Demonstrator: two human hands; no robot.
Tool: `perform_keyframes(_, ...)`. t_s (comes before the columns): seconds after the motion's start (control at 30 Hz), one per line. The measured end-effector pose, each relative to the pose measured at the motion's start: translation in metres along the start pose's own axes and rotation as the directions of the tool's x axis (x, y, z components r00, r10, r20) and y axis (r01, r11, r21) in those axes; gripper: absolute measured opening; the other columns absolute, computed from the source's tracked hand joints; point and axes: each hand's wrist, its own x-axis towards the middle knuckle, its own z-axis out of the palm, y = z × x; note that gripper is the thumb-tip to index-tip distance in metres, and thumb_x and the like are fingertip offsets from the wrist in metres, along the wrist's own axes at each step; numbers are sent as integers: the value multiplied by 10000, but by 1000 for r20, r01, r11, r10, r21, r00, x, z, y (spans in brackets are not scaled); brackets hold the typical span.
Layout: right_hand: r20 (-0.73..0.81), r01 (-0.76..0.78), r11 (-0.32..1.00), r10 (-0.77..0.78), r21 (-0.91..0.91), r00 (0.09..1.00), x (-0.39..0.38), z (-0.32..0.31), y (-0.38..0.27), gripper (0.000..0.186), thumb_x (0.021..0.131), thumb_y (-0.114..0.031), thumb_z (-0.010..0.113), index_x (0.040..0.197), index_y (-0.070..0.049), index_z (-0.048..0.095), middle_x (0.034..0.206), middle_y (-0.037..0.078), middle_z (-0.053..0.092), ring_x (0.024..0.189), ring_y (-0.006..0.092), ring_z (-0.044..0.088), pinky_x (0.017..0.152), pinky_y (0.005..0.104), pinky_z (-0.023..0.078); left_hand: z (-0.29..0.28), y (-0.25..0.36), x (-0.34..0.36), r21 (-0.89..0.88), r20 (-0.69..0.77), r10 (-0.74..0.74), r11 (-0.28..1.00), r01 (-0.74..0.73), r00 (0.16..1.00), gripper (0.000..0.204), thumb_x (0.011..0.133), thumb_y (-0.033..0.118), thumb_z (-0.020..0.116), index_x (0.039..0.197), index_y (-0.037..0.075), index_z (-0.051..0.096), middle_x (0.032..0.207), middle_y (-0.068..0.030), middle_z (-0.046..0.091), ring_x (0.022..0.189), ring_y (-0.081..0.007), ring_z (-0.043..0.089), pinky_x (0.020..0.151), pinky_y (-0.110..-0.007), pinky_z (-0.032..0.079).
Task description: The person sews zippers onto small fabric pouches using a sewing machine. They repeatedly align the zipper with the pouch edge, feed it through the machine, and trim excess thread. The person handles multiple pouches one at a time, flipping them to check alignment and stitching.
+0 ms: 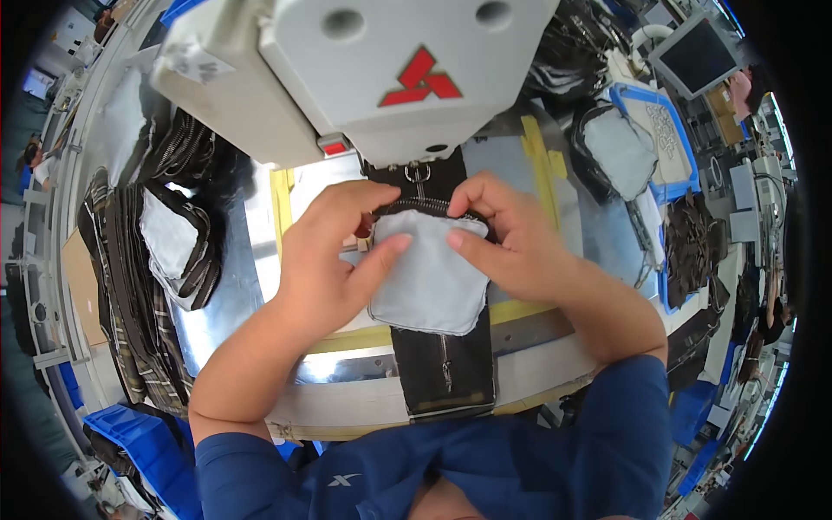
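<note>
Between my hands, under the head of a white sewing machine, lies a pale grey fabric piece with a dark zipper along its curved far edge. The thumb of my left hand presses on its upper left corner, fingers curled at the zipper edge. My right hand pinches its upper right corner between thumb and fingers. Beneath it runs a long dark fabric strip with a zipper pull near its close end and a metal ring by the machine. What my curled fingers grip underneath is partly hidden.
Left, a stack of dark and plaid fabric pieces stands beside zippered pale pieces. Right are a similar pale piece and a blue-rimmed tray. Yellow tape borders the work plate. A blue bin is low at left.
</note>
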Motion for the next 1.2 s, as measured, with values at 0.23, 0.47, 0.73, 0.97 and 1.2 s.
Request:
perform_keyframes(0.23,-13,374,824,-419,-424,908,3,2,-1,125,922,-57,754,1025,-77,686,968,92,703,778,272,636,696,354,512,0,-8,-2,151,-9,174,974,-171,985,218,789,6,886,989,41,809,1005,-107,726,794,-204,685,646,-304,557)
perform_keyframes(0.47,109,641,517,-725,-567,680,1,0,-5,177,738,-9,758,911,-30,730,955,102,685,745,246,629,688,381,510,2,1,-11,170,-44,383,913,-371,923,198,746,-96,839,902,-10,753,1008,-157,756,796,-240,730,679,-307,602)
perform_keyframes(0.73,141,674,480,-747,-562,650,-2,4,0,186,739,-60,744,922,-31,723,957,100,676,704,228,602,670,360,474,-2,10,-6,-80,43,263,963,-259,964,283,738,-4,857,1008,0,773,955,-141,742,818,-245,710,679,-309,564)
perform_keyframes(0.97,125,675,479,-757,-561,642,-1,5,2,193,740,-55,740,930,-29,722,959,105,679,698,235,596,671,363,476,3,6,-9,-1,25,246,969,-247,969,252,735,11,872,972,2,786,903,-134,718,755,-234,695,639,-308,547)
perform_keyframes(1.2,156,670,530,-713,-519,684,-2,0,-1,241,730,58,837,941,-9,744,978,131,729,729,244,635,642,384,476,3,8,-9,45,38,243,968,-245,969,244,746,-16,862,980,6,796,894,-123,718,735,-216,689,622,-298,541)
